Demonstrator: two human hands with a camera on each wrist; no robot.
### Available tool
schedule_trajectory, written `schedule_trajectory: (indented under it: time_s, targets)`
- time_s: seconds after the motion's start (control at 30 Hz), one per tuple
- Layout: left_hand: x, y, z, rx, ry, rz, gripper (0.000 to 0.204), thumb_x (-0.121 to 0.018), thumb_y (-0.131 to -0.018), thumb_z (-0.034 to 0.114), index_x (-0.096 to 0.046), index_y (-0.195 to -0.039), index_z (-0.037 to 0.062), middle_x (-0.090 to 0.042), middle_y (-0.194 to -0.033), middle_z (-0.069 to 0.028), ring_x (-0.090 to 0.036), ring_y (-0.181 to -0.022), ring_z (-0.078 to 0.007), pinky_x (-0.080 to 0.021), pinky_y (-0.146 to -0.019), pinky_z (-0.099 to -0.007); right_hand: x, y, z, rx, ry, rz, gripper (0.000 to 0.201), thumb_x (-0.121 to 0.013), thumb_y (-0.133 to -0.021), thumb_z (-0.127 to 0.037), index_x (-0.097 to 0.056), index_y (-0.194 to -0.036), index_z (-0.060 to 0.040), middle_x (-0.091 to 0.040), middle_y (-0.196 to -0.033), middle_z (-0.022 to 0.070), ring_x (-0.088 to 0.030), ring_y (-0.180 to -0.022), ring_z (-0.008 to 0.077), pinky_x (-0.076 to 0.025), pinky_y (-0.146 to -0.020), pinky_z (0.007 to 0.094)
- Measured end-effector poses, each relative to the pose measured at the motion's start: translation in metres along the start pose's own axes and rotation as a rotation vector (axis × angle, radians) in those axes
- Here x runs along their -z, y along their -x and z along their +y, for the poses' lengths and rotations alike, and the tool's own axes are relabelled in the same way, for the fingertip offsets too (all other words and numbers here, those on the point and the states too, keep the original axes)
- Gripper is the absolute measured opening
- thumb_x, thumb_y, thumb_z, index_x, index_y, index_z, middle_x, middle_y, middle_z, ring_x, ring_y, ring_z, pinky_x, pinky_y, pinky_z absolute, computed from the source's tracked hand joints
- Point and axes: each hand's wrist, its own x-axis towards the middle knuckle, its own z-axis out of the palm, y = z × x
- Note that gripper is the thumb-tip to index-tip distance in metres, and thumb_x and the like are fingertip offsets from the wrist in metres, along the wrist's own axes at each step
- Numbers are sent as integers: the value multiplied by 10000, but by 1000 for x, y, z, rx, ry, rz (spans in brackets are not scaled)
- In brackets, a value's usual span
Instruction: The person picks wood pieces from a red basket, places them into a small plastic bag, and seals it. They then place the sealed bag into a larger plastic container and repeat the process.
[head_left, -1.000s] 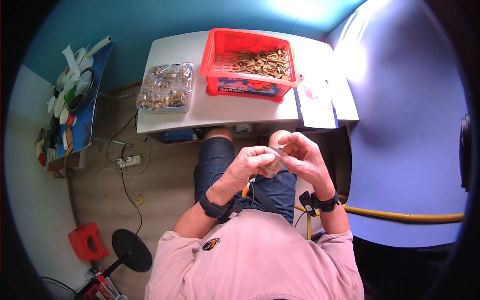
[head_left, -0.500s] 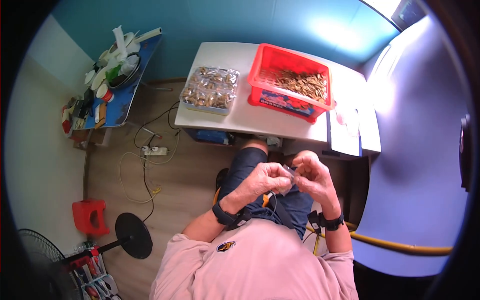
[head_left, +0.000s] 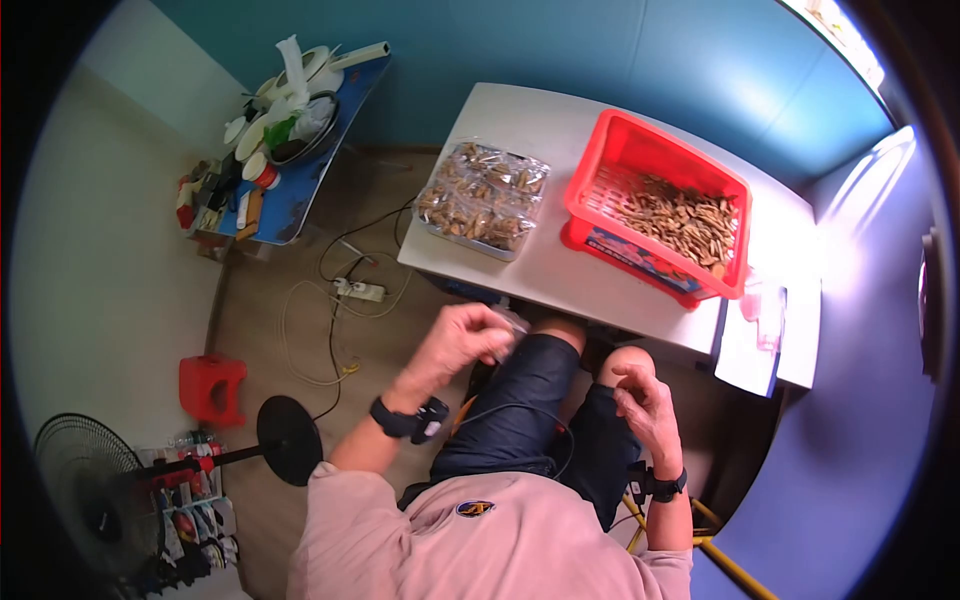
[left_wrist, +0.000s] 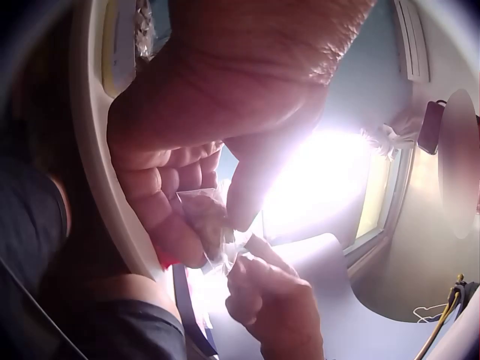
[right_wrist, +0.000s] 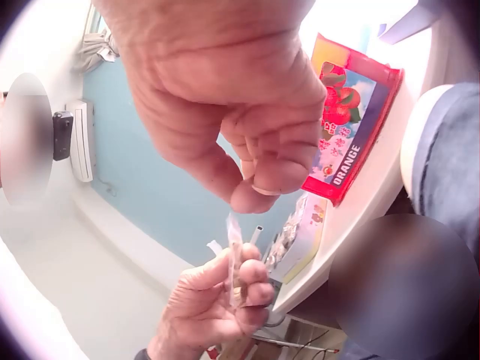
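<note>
My left hand point(head_left: 455, 345) pinches a small clear zip bag point(right_wrist: 235, 274) with brown dried pieces inside, over the left knee by the table's front edge. My right hand point(head_left: 650, 408) hangs over the other knee, apart from the bag in the head view, its fingers loosely curled with nothing seen between them. In the right wrist view its thumb and fingertips point(right_wrist: 281, 176) are close above the bag's top. On the white table point(head_left: 545, 265) stands a red plastic basket point(head_left: 585, 237) partly filled with brown dried slices point(head_left: 690, 225).
A shallow box of filled clear bags point(head_left: 482, 200) stands on the table's left part. A white sheet point(head_left: 750, 340) lies at the right end. Leftward are a cluttered blue table point(head_left: 300, 205), a power strip point(head_left: 360, 290) with cables, a red stool point(head_left: 212, 390) and a fan point(head_left: 90, 490).
The hands, together at the bag earlier, have come apart. My left hand has moved left and forward with the bag; my right hand stays over the right thigh. The head view has shifted left.
</note>
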Motion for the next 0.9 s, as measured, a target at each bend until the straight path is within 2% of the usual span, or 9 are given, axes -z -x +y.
schedule_trajectory:
  time_s: [0.1,0.2,0.3,0.4,0.43,0.5,0.63,0.83,0.9]
  targets:
    - [44,-14,27,-55,-77,188,178,-741,-923,151,-710,-1021,5,-721,-862,-54,-683,-736,-103,-567,-653,-234,-1,-13,27,3,24,20,238,-622,-911,27,-661,-1144,-7,-650,-701,45,-625,-587,112,-508,-561,253]
    - [72,-37,59,-68,-207,332,184,-774,-891,159,-720,-996,19,-699,-858,-7,-639,-729,-72,-543,-626,-220,-11,-29,31,12,-31,7,206,-640,-912,27,-681,-1111,-10,-652,-684,40,-616,-536,109,-498,-518,247]
    - [91,-64,76,-135,-351,371,144,-772,-895,164,-707,-944,45,-686,-811,7,-627,-696,-53,-502,-589,-210,-22,-43,32,39,-37,-12,160,-667,-907,23,-698,-1062,-4,-668,-713,52,-609,-506,111,-495,-490,254]
    - [97,-88,86,-125,-426,359,143,-785,-880,141,-707,-931,32,-676,-796,3,-608,-692,-50,-479,-583,-217,-29,-51,27,80,-19,-19,103,-680,-903,17,-711,-1001,8,-686,-757,74,-629,-517,117,-514,-493,264]
    - [100,-98,83,-126,-431,359,143,-785,-880,141,-707,-931,32,-676,-796,3,-608,-692,-50,-479,-583,-217,-29,-52,28,82,-23,-19,103,-680,-903,17,-711,-1001,8,-686,-757,74,-629,-517,117,-514,-493,264]
    - [104,-116,73,-252,-479,335,126,-784,-861,85,-703,-926,14,-665,-778,0,-591,-678,-53,-482,-596,-221,-29,-53,31,73,-75,-21,112,-684,-897,23,-710,-1005,8,-686,-761,74,-631,-519,118,-511,-483,259]
    - [102,-134,66,-244,-539,367,134,-754,-798,89,-711,-864,-20,-667,-742,-1,-583,-665,-70,-464,-605,-245,-21,-53,37,76,-124,-1,109,-665,-884,53,-708,-979,21,-686,-766,63,-633,-501,111,-495,-466,245]
    - [97,-145,54,-179,-695,458,270,-768,-759,143,-707,-976,-5,-710,-768,-44,-657,-697,-114,-517,-662,-291,-17,-49,45,54,-195,56,91,-644,-877,75,-703,-935,35,-679,-739,56,-633,-497,102,-480,-456,236]
    - [89,-144,54,-191,-824,527,340,-753,-766,165,-690,-1058,2,-717,-777,-59,-676,-691,-160,-531,-680,-323,-17,-50,45,56,-195,51,93,-641,-877,77,-702,-933,34,-678,-739,57,-633,-497,101,-479,-455,236]
